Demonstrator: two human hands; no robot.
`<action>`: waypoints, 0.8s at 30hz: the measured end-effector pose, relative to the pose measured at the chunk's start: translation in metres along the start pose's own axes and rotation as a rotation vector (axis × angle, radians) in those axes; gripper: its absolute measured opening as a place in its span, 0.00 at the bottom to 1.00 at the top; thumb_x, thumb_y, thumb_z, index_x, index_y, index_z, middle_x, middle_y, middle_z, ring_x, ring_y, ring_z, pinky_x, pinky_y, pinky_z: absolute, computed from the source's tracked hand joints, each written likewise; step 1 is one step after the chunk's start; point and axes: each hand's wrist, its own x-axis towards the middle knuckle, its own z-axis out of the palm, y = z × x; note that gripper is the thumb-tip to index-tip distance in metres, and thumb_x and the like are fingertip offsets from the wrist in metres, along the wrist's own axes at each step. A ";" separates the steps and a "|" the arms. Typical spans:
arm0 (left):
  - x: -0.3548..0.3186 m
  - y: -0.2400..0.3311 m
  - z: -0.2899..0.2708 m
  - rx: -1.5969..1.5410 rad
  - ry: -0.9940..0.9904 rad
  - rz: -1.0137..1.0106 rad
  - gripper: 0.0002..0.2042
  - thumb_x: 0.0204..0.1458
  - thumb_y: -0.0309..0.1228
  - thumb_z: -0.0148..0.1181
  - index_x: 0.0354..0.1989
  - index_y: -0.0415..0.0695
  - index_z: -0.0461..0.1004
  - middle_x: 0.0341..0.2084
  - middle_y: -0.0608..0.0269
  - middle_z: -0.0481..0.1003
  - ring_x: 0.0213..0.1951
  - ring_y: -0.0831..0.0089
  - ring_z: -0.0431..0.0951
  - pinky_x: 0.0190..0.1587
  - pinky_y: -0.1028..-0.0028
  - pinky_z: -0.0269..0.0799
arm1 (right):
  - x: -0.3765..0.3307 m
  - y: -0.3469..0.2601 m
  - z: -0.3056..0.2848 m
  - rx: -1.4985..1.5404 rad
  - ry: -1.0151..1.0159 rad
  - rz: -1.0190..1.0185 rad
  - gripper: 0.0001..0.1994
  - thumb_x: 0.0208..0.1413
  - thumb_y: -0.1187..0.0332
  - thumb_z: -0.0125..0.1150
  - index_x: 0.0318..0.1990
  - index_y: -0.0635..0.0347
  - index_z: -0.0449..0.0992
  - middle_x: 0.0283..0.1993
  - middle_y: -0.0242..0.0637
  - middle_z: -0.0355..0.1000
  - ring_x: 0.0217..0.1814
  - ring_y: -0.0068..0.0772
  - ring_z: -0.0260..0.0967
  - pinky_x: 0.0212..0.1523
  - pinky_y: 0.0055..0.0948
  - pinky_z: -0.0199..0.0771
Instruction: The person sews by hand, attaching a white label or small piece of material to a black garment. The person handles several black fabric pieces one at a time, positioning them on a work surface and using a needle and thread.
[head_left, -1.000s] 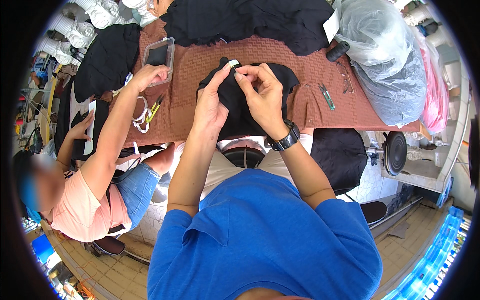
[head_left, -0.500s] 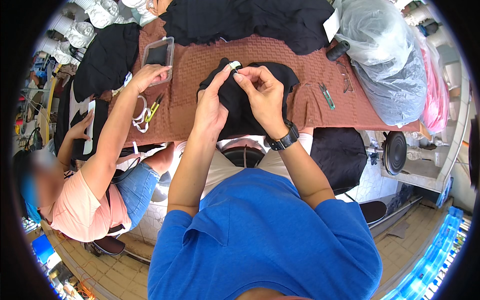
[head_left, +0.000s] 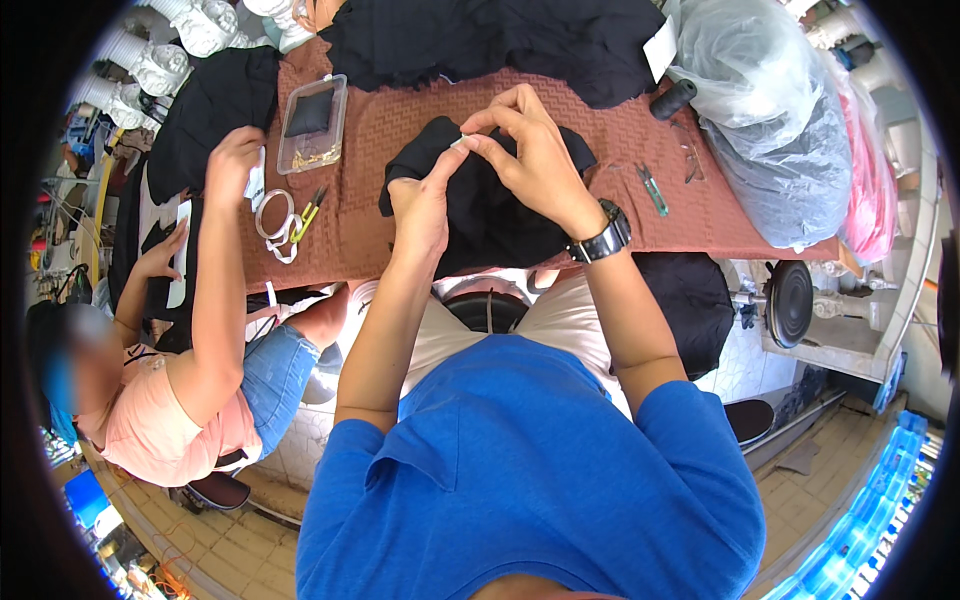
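Note:
A black cloth piece [head_left: 490,225] lies bunched at the table's front edge, part of it hanging toward my lap. My left hand [head_left: 422,205] is closed on its upper part, thumb pointing up. Between the thumb and my other fingertips shows a small white label [head_left: 460,141] at the cloth's top. My right hand [head_left: 528,145], with a black watch [head_left: 602,240] on the wrist, has thumb and forefinger pinched together beside that label. Whether a needle or thread is in this pinch is too small to make out.
At left a co-worker's hand [head_left: 236,158] is over black fabric [head_left: 212,110]. Nearby are a clear box [head_left: 343,118] with a black cushion and pins, white tape [head_left: 275,238] and yellow snips [head_left: 308,218]. Rightward are green snips [head_left: 653,190], glasses [head_left: 692,160], black thread [head_left: 673,100] and plastic bags [head_left: 770,130].
My right hand has risen and turned over the label, its wrist shifting right. The label is more covered by fingertips. The co-worker's hand has moved from the clear box left to the black fabric.

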 end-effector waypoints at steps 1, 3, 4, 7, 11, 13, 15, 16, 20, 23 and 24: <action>0.001 -0.003 0.001 0.017 0.016 0.029 0.13 0.53 0.24 0.70 0.45 0.32 0.80 0.41 0.60 0.81 0.42 0.78 0.81 0.49 0.78 0.75 | 0.003 0.002 -0.002 0.006 -0.033 -0.027 0.07 0.54 0.72 0.68 0.40 0.62 0.81 0.43 0.40 0.67 0.48 0.43 0.68 0.49 0.37 0.70; 0.001 -0.008 0.001 0.045 0.031 0.075 0.12 0.52 0.24 0.70 0.43 0.31 0.81 0.39 0.60 0.82 0.41 0.78 0.80 0.48 0.78 0.75 | 0.007 0.007 -0.005 -0.011 -0.110 -0.046 0.06 0.55 0.72 0.67 0.39 0.62 0.80 0.41 0.40 0.68 0.45 0.42 0.69 0.47 0.36 0.72; 0.001 -0.010 0.001 0.054 0.030 0.093 0.11 0.52 0.24 0.70 0.41 0.31 0.81 0.39 0.61 0.82 0.40 0.78 0.80 0.47 0.78 0.75 | 0.009 0.009 -0.006 -0.019 -0.148 -0.055 0.05 0.56 0.72 0.67 0.38 0.63 0.80 0.40 0.41 0.69 0.44 0.41 0.70 0.46 0.36 0.72; 0.009 -0.021 -0.007 0.173 0.092 0.119 0.11 0.50 0.26 0.72 0.38 0.29 0.82 0.36 0.61 0.82 0.37 0.79 0.80 0.43 0.79 0.74 | 0.021 0.002 -0.009 0.173 0.030 -0.021 0.03 0.58 0.73 0.64 0.37 0.63 0.79 0.37 0.40 0.73 0.38 0.35 0.73 0.40 0.33 0.74; 0.016 -0.023 -0.022 0.227 0.217 0.083 0.13 0.48 0.28 0.74 0.32 0.27 0.82 0.31 0.61 0.82 0.32 0.79 0.79 0.37 0.79 0.73 | 0.040 -0.070 -0.074 0.363 0.186 -0.276 0.05 0.71 0.71 0.51 0.48 0.62 0.69 0.38 0.47 0.79 0.30 0.27 0.76 0.34 0.24 0.79; 0.027 -0.032 -0.028 0.272 0.228 0.085 0.13 0.48 0.28 0.74 0.30 0.27 0.82 0.30 0.61 0.82 0.30 0.78 0.79 0.36 0.78 0.73 | 0.035 -0.095 -0.118 0.279 0.359 -0.487 0.05 0.71 0.72 0.48 0.47 0.62 0.70 0.34 0.46 0.75 0.29 0.31 0.73 0.30 0.25 0.75; 0.032 -0.039 -0.034 0.303 0.256 0.113 0.13 0.48 0.28 0.74 0.29 0.27 0.82 0.28 0.61 0.81 0.29 0.78 0.79 0.34 0.77 0.73 | 0.013 -0.127 -0.153 0.513 0.308 -0.382 0.04 0.65 0.74 0.54 0.45 0.58 0.73 0.33 0.37 0.71 0.28 0.25 0.66 0.29 0.26 0.70; 0.035 -0.042 -0.032 0.304 0.254 0.132 0.13 0.48 0.29 0.74 0.28 0.27 0.81 0.28 0.61 0.81 0.28 0.78 0.79 0.34 0.77 0.73 | 0.000 -0.131 -0.170 0.705 0.215 -0.403 0.04 0.64 0.75 0.56 0.44 0.59 0.73 0.34 0.34 0.72 0.28 0.23 0.67 0.29 0.25 0.70; 0.034 -0.045 -0.040 0.361 0.347 0.144 0.14 0.48 0.29 0.74 0.27 0.27 0.81 0.27 0.60 0.81 0.27 0.77 0.78 0.33 0.76 0.73 | -0.022 -0.143 -0.206 1.056 0.022 -0.559 0.06 0.59 0.78 0.59 0.43 0.62 0.72 0.35 0.30 0.76 0.25 0.20 0.70 0.27 0.24 0.71; 0.039 -0.054 -0.047 0.398 0.402 0.076 0.13 0.49 0.29 0.73 0.27 0.26 0.81 0.26 0.60 0.81 0.27 0.76 0.78 0.33 0.75 0.73 | -0.040 -0.151 -0.196 1.255 0.178 -0.772 0.10 0.48 0.88 0.63 0.29 0.61 0.73 0.30 0.31 0.76 0.25 0.19 0.72 0.24 0.21 0.68; 0.040 -0.054 -0.050 0.427 0.403 0.069 0.14 0.48 0.29 0.73 0.27 0.26 0.81 0.26 0.60 0.81 0.27 0.76 0.79 0.33 0.75 0.73 | -0.047 -0.156 -0.199 1.336 0.129 -0.758 0.11 0.47 0.89 0.64 0.29 0.61 0.73 0.29 0.32 0.76 0.24 0.21 0.73 0.24 0.20 0.69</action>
